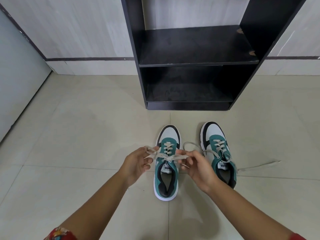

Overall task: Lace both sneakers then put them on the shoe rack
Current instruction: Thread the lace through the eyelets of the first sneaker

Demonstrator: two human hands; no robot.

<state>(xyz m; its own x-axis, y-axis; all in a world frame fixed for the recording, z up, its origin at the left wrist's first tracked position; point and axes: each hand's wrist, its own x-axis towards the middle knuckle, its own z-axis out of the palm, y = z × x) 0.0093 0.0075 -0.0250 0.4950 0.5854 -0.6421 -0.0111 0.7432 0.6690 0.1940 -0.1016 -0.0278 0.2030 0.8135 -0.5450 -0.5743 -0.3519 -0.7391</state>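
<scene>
Two teal, white and black sneakers stand side by side on the floor, toes toward the rack. Over the left sneaker [166, 172] my left hand [136, 163] pinches one end of its beige lace [162, 156], and my right hand [197, 168] pinches the other end, pulling them apart across the tongue. The right sneaker [218, 149] is laced through several eyelets, and its loose lace ends [258, 165] trail over the tiles to the right. The black shoe rack [195, 62] stands just beyond the shoes, with nothing on its shelves.
Beige floor tiles [78, 135] surround the shoes. A pale wall with a dark stripe [86, 58] runs behind the rack, and a grey door panel [17, 75] is at the far left.
</scene>
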